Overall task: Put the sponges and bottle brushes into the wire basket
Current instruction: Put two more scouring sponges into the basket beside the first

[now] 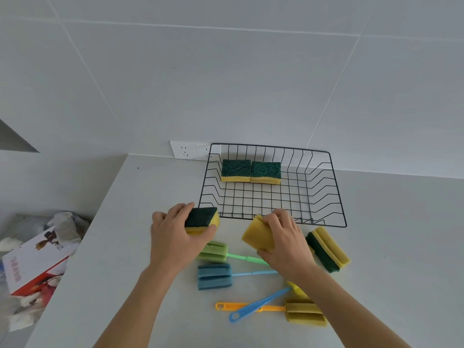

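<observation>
With two sponges (250,171) already in the wire basket (334,187), the left hand (175,232) clasps a green-topped sponge (200,218) and the right hand (286,243) a yellow-faced sponge (257,236), just before its near rim, so both probably need lifting over and releasing inside

Both bare forearms reach forward, palms down. The left hand (175,232) closes around a sponge (200,218), thumb at its near edge (fingers curled over the far side). The right hand (285,243) pinches another sponge (257,234), tilted, fingers spread on top.
</observation>
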